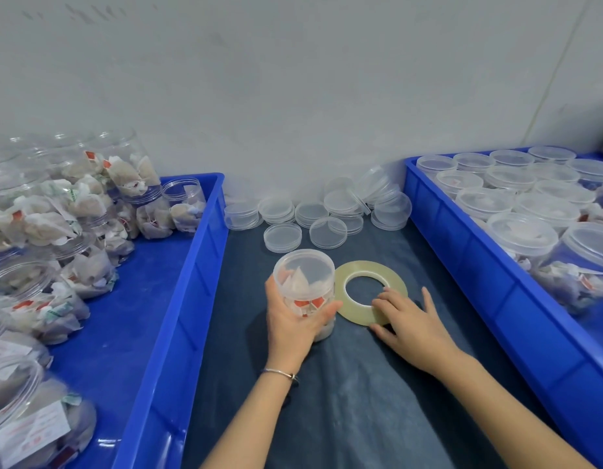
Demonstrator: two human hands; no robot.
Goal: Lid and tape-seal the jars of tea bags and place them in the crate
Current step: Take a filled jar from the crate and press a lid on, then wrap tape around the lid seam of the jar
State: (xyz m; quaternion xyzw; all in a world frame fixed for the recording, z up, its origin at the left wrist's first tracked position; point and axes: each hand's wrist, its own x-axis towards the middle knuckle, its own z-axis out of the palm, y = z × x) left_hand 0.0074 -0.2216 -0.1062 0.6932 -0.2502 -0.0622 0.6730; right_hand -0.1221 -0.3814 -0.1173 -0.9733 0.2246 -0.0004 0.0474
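Clear plastic jar [303, 289] (lidded, tea bags inside) stands upright on the dark mat [344, 401] — the left hand [293, 326] wraps it from the near side, thumb across its front. Right hand [408, 319] lies flat, fingers spread, fingertips on the tape [369, 292] just beside the jar.
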